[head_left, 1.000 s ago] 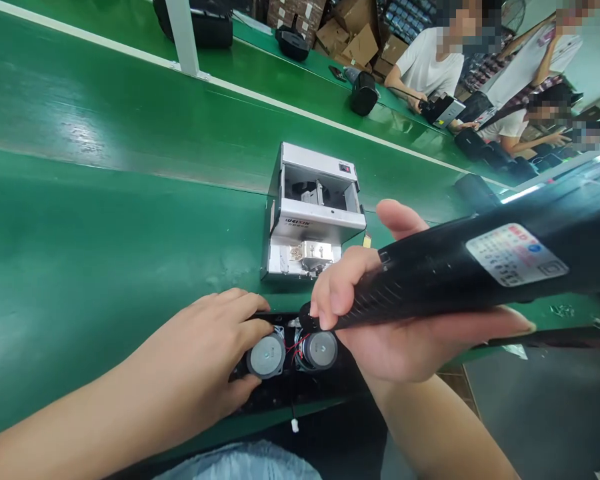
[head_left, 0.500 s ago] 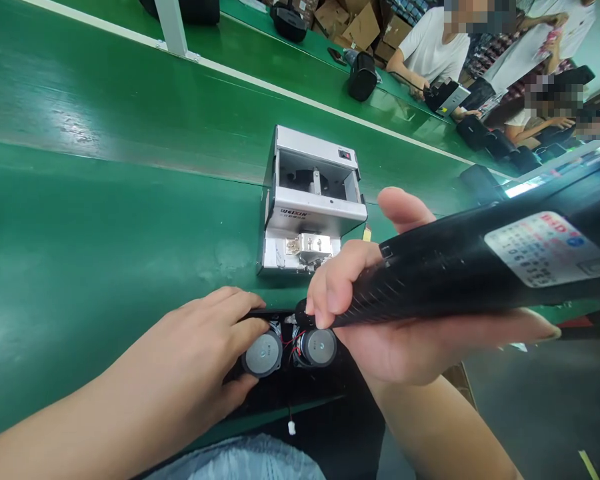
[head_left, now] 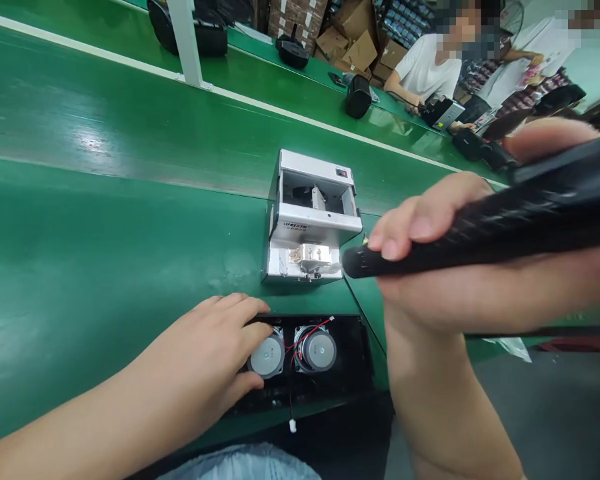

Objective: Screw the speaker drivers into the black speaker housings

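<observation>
A black panel [head_left: 355, 353] lies in front of me, carrying a left round speaker [head_left: 269, 359] and a right round speaker [head_left: 322, 351]. Thin red and black wires run between them, and a white plug [head_left: 293, 425] hangs at the near side. My left hand [head_left: 213, 353] curls over the panel's left part, fingers at the far edge and around the left speaker. My right hand [head_left: 440, 293] grips a black electric screwdriver [head_left: 530, 220], held nearly level. Its nose is by the front right of a silver screw feeder [head_left: 315, 223]; whether they touch I cannot tell.
Green worktop [head_left: 130, 253] surrounds the feeder. A white post [head_left: 185, 47] rises at the back left. On the far bench are a black speaker case [head_left: 359, 97] and a person in a white shirt [head_left: 430, 67] handling another feeder. Cardboard boxes [head_left: 355, 47] are piled behind.
My right hand has lifted the screwdriver off the panel, up and right to the feeder's front. The panel's right part is now uncovered. My left hand stays on the panel.
</observation>
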A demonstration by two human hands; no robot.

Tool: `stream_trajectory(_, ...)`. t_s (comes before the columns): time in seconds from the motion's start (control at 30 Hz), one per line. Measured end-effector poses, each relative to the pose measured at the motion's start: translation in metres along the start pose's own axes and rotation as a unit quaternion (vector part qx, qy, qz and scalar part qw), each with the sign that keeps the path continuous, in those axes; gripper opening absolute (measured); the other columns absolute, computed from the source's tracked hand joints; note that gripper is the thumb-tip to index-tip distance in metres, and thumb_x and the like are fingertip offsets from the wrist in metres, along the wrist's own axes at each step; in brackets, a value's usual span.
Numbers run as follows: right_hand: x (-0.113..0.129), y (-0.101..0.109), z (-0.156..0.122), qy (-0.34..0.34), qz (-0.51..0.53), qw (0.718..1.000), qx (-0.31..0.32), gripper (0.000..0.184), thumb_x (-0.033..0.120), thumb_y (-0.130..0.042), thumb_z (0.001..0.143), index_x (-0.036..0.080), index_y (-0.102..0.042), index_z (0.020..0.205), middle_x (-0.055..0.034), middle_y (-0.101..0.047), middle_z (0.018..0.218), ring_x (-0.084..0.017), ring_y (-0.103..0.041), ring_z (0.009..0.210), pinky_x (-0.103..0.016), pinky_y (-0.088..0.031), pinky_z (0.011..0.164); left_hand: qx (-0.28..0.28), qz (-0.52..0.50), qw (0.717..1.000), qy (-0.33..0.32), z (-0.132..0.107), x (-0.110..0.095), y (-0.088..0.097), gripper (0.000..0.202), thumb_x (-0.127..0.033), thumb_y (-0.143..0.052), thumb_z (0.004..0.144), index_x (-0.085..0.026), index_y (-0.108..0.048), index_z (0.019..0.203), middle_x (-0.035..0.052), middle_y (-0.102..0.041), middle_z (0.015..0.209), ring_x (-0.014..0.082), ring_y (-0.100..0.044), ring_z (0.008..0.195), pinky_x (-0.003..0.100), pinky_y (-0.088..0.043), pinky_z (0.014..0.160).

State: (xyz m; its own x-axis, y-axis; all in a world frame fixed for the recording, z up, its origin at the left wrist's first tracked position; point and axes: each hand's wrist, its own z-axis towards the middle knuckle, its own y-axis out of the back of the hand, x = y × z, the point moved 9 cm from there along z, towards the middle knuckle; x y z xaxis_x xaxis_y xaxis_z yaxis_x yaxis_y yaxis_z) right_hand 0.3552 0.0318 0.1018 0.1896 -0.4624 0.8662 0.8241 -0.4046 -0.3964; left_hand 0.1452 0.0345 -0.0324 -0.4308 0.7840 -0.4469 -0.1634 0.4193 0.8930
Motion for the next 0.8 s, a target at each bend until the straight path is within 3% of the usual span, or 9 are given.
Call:
stream_trajectory(0.07,0.004,-0.013,0.002,0.104,-0.052,0.993,-0.007,0.065,0.096,-0.059,0.086,0.033,-0.073,0.095,0.0049,-0.057,0.060,-0.017,-0.064,0.051,-0.031,-0.042,0.042,0.013,-0.007,1.000,0.008,0.001,0.002,-0.001,0.039,-0.021,-0.093,0.082,-0.029,-0.084,0.119,0.0088,-0.076,0.141,0.0383,-0.073,0.124,0.060,-0.065,0.101)
stream_trajectory(0.1,0.001,-0.022,0.003,0.122,-0.080,0.989,0.003,0.070,0.100,-0.055,0.085,0.032,-0.071,0.090,0.0046,-0.056,0.058,-0.018,-0.062,0.048,-0.034,-0.040,0.038,0.019,-0.011,1.000,0.011,0.002,0.003,-0.002,0.039,-0.023,-0.093,0.082,-0.030,-0.084,0.119,0.0082,-0.075,0.141,0.0379,-0.073,0.124,0.061,-0.064,0.102)
stream_trajectory(0.2,-0.018,-0.038,0.006,0.071,-0.123,0.989,0.030,0.077,0.106,-0.047,0.083,0.033,-0.071,0.089,0.0027,-0.061,0.067,-0.017,-0.059,0.045,-0.038,-0.040,0.035,0.033,-0.020,0.999,0.020,0.003,0.005,-0.003,0.038,-0.026,-0.094,0.083,-0.031,-0.084,0.119,0.0077,-0.075,0.140,0.0369,-0.072,0.123,0.060,-0.064,0.104)
stream_trajectory(0.3,-0.016,-0.035,0.008,0.078,-0.145,0.986,0.021,0.074,0.100,-0.046,0.090,0.033,-0.076,0.096,-0.0010,-0.074,0.106,-0.014,-0.062,0.050,-0.038,-0.043,0.035,0.033,-0.025,0.999,0.020,0.002,0.005,-0.003,0.036,-0.026,-0.093,0.083,-0.029,-0.084,0.117,0.0086,-0.075,0.138,0.0364,-0.073,0.121,0.059,-0.064,0.104)
stream_trajectory(0.37,-0.010,-0.033,0.007,0.113,-0.141,0.983,0.025,0.067,0.093,-0.048,0.097,0.034,-0.080,0.101,-0.0007,-0.072,0.128,-0.012,-0.064,0.054,-0.036,-0.045,0.037,0.023,-0.030,0.999,0.013,0.002,0.004,-0.001,0.036,-0.025,-0.093,0.082,-0.027,-0.084,0.117,0.0093,-0.075,0.137,0.0369,-0.073,0.120,0.059,-0.064,0.103)
stream_trajectory(0.5,-0.004,-0.035,0.005,0.142,-0.125,0.982,0.021,0.054,0.080,-0.054,0.103,0.035,-0.082,0.104,0.0017,-0.069,0.138,-0.010,-0.064,0.054,-0.033,-0.045,0.036,0.015,-0.042,0.999,0.004,0.002,0.003,0.001,0.035,-0.020,-0.091,0.083,-0.026,-0.084,0.117,0.0103,-0.075,0.136,0.0381,-0.074,0.118,0.060,-0.064,0.100)
stream_trajectory(0.63,-0.008,-0.038,0.003,0.064,-0.124,0.990,-0.014,0.057,0.086,-0.068,0.090,0.031,-0.081,0.095,0.0024,-0.068,0.150,-0.008,-0.057,0.045,-0.035,-0.041,0.029,0.006,-0.048,0.999,0.005,0.001,0.004,0.000,0.035,-0.019,-0.092,0.081,-0.027,-0.083,0.113,0.0092,-0.075,0.136,0.0376,-0.074,0.118,0.058,-0.063,0.100)
stream_trajectory(0.7,-0.009,-0.030,-0.001,0.027,-0.122,0.992,-0.035,0.061,0.089,-0.072,0.084,0.029,-0.081,0.094,-0.0006,-0.075,0.141,-0.009,-0.054,0.040,-0.037,-0.038,0.027,0.002,-0.049,0.999,0.003,0.000,0.004,0.000,0.035,-0.019,-0.092,0.081,-0.027,-0.083,0.114,0.0088,-0.076,0.136,0.0373,-0.074,0.118,0.058,-0.063,0.100)
stream_trajectory(0.8,-0.007,-0.017,-0.014,-0.020,-0.049,0.998,0.015,0.055,0.086,-0.076,0.083,0.035,-0.082,0.103,0.0022,-0.077,0.085,-0.018,-0.061,0.044,-0.037,-0.048,0.038,-0.004,-0.049,0.999,0.000,-0.001,0.004,0.000,0.039,-0.019,-0.092,0.080,-0.028,-0.083,0.116,0.0084,-0.075,0.137,0.0373,-0.073,0.119,0.058,-0.063,0.099)
